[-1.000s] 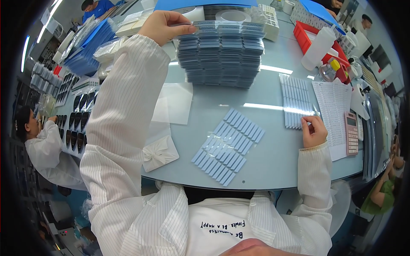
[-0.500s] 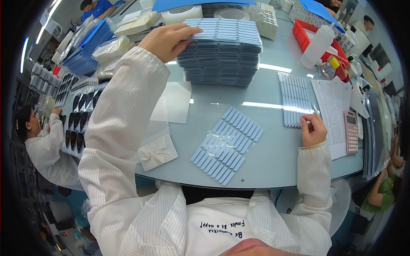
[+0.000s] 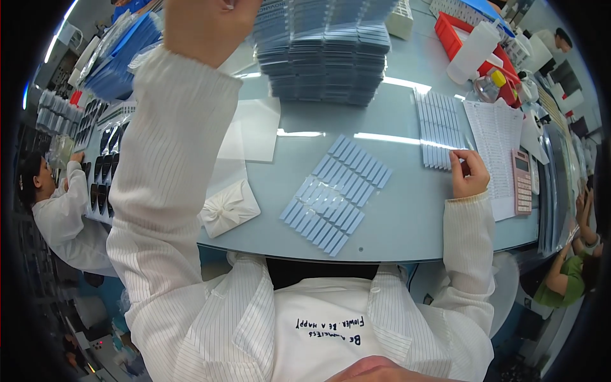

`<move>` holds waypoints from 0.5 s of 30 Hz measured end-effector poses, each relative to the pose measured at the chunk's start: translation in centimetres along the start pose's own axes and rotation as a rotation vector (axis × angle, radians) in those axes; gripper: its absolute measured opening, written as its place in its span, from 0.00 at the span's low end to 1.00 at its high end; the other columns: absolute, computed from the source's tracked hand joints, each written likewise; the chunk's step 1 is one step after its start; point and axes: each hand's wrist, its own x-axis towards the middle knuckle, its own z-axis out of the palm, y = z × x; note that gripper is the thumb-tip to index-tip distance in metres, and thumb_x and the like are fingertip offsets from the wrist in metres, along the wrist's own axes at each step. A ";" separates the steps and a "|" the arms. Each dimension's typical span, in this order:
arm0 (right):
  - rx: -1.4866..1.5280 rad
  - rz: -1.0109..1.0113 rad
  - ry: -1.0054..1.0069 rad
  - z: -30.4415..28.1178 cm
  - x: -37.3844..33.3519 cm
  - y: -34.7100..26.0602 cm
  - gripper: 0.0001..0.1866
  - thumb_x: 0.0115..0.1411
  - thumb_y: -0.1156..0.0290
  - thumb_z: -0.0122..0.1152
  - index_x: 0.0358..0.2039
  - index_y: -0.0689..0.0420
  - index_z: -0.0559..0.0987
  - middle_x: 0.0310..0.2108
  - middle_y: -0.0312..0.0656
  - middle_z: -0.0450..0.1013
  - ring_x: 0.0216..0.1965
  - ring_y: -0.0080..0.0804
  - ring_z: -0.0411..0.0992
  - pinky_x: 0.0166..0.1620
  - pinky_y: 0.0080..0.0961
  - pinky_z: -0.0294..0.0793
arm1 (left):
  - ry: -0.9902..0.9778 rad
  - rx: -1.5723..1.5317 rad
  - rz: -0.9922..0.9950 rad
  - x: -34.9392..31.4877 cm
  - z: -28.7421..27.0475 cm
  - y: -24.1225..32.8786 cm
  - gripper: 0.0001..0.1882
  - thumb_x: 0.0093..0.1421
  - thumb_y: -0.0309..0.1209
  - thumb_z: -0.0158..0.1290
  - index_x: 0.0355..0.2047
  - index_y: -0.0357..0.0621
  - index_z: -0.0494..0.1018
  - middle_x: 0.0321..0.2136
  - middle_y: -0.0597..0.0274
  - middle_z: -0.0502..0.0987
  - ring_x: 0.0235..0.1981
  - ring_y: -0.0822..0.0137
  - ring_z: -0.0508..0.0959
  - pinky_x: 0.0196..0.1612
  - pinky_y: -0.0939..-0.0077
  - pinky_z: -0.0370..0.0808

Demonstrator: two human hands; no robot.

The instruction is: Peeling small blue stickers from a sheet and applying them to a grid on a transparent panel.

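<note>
My left hand [image 3: 207, 28] is raised at the upper edge, beside a tall stack [image 3: 321, 79] of clear sheets with rows of light-blue strips. Its fingertips are cut off by the picture's edge, so what they hold is hidden. My right hand [image 3: 470, 173] rests on the table at the lower right corner of a sheet of blue strips [image 3: 438, 127]. Thumb and fingers are curled together there, and anything between them is too small to make out. Another sheet of blue strips [image 3: 336, 197] lies at an angle in front of me, touched by neither hand.
Right of my right hand are printed papers [image 3: 498, 143], a pink calculator [image 3: 522, 181], a red tray [image 3: 453, 35] and a white squeeze bottle [image 3: 474, 52]. A white bow-shaped item [image 3: 229, 209] lies left. A co-worker [image 3: 60, 204] sits at far left beside dark pieces [image 3: 102, 172].
My left hand has risen from the stack's top left corner to the picture's upper edge. The whole view has shifted slightly; my right hand stays by the right sheet.
</note>
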 end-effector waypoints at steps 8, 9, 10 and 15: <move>0.033 -0.022 0.009 0.4 -0.2 0.4 0.03 0.59 0.76 0.65 0.32 0.61 0.81 0.25 0.34 0.73 0.21 0.16 0.65 0.25 0.13 0.63 | -0.137 -0.160 -0.236 -3.2 -4.9 6.6 0.27 0.56 0.21 0.62 0.56 0.36 0.70 0.25 0.67 0.78 0.25 0.81 0.75 0.30 0.90 0.70; 0.028 -0.023 0.019 0.4 -0.3 0.4 0.03 0.59 0.76 0.65 0.32 0.61 0.81 0.25 0.33 0.73 0.21 0.15 0.64 0.25 0.13 0.62 | -0.166 -0.195 -0.300 -3.6 -5.2 6.9 0.27 0.55 0.22 0.63 0.56 0.35 0.70 0.25 0.67 0.79 0.25 0.81 0.76 0.30 0.90 0.70; 0.023 -0.023 0.030 0.5 -0.3 0.4 0.03 0.59 0.76 0.65 0.32 0.61 0.81 0.25 0.33 0.72 0.21 0.15 0.64 0.25 0.13 0.62 | -0.170 -0.196 -0.304 -3.8 -5.4 7.0 0.27 0.55 0.22 0.63 0.56 0.35 0.70 0.25 0.67 0.79 0.25 0.81 0.76 0.30 0.90 0.70; 0.046 0.002 -0.012 1.1 -0.3 0.7 0.04 0.59 0.74 0.66 0.34 0.60 0.82 0.24 0.31 0.73 0.21 0.14 0.65 0.25 0.13 0.63 | -0.426 0.015 -0.277 -5.3 -5.1 7.6 0.22 0.58 0.20 0.59 0.54 0.34 0.72 0.30 0.60 0.81 0.31 0.76 0.80 0.34 0.85 0.75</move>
